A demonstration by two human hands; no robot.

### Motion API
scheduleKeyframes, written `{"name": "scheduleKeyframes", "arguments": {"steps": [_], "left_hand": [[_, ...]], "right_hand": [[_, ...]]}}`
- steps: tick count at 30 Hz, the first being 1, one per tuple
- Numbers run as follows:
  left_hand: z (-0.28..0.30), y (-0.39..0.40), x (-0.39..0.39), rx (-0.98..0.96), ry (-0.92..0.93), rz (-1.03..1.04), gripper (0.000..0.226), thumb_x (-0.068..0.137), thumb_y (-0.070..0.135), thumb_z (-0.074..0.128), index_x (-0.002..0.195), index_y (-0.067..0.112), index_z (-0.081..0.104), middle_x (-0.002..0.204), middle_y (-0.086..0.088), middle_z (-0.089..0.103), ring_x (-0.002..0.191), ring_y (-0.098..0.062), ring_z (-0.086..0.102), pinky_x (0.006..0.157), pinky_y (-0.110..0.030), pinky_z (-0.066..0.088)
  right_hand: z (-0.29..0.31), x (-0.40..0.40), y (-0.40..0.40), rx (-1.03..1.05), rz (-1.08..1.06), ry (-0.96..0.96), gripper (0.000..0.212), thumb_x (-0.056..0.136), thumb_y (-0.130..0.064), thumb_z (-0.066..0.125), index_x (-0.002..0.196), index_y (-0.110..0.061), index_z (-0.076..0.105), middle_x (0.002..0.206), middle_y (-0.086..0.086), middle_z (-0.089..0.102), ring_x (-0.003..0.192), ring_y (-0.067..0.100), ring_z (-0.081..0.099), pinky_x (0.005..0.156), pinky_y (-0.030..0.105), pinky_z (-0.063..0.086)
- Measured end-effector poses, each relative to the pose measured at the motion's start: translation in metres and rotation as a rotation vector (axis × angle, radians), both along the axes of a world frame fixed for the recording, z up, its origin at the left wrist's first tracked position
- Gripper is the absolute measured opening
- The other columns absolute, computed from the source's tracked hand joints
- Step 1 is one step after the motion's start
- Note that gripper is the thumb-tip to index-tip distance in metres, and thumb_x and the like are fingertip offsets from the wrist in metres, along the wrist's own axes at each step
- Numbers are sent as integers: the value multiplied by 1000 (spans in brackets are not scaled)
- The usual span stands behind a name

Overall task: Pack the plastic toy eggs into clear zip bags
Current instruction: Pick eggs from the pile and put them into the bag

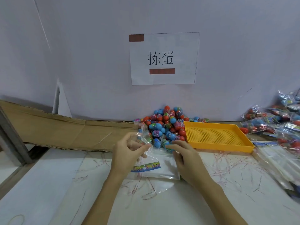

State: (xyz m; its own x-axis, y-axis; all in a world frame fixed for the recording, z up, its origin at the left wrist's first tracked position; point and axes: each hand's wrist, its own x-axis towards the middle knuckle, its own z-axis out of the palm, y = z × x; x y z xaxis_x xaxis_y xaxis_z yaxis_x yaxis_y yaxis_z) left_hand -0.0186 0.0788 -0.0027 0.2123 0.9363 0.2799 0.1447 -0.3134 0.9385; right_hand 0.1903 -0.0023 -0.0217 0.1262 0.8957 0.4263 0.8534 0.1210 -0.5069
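Observation:
A heap of red and blue plastic toy eggs (164,125) lies against the back wall. My left hand (128,151) pinches a clear zip bag (142,135) and holds it upright in front of the heap. My right hand (181,155) grips a blue egg (168,149) at the near edge of the heap, its fingers curled round it. Under both hands lies a small stack of flat zip bags (162,169) with a colourful printed strip.
A yellow perforated tray (215,135) sits right of the heap. Filled bags (276,122) pile up at the far right, with flat bags (276,158) in front of them. Flattened cardboard (65,130) lies at the left. A paper sign (164,59) hangs on the wall.

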Motion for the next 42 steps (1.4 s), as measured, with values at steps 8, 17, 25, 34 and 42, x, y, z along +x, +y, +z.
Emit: {"name": "scheduleKeyframes", "arguments": {"steps": [8, 17, 25, 34, 42], "left_hand": [[0, -3, 1, -159, 16, -160, 47, 73, 34, 88, 111, 18, 65, 84, -3, 80, 67, -23, 76, 51, -26, 55], [-5, -10, 10, -66, 162, -309, 49, 75, 35, 93, 114, 45, 65, 84, 1, 78, 67, -19, 76, 55, -21, 53], [-4, -17, 15, 71, 268, -323, 69, 76, 39, 91, 135, 38, 58, 90, 14, 76, 66, -10, 72, 60, -11, 47], [0, -19, 14, 161, 165, -246, 44, 84, 35, 85, 124, 35, 69, 97, 19, 73, 79, -7, 69, 62, -15, 49], [-3, -18, 15, 204, 182, -273, 31, 90, 27, 80, 119, 33, 71, 103, 19, 74, 94, -6, 72, 76, -15, 55]], "right_hand": [[-4, -3, 16, -7, -115, 64, 24, 91, -20, 75, 105, -21, 56, 103, -8, 52, 95, 14, 51, 76, 16, 41], [28, -13, -5, 268, 70, 760, 24, 89, -25, 74, 113, -27, 72, 106, -14, 73, 100, 11, 71, 83, 25, 60], [26, -21, -6, 230, 187, 605, 33, 91, -16, 74, 121, -30, 72, 110, -5, 66, 94, 17, 68, 77, 29, 59], [19, -26, -5, 197, 162, 522, 14, 91, -20, 75, 105, -23, 74, 101, -16, 71, 98, 6, 69, 75, 25, 60], [14, -31, -6, 186, 199, 387, 18, 97, -17, 68, 110, -28, 69, 99, -22, 71, 96, 8, 69, 70, 22, 56]]}}
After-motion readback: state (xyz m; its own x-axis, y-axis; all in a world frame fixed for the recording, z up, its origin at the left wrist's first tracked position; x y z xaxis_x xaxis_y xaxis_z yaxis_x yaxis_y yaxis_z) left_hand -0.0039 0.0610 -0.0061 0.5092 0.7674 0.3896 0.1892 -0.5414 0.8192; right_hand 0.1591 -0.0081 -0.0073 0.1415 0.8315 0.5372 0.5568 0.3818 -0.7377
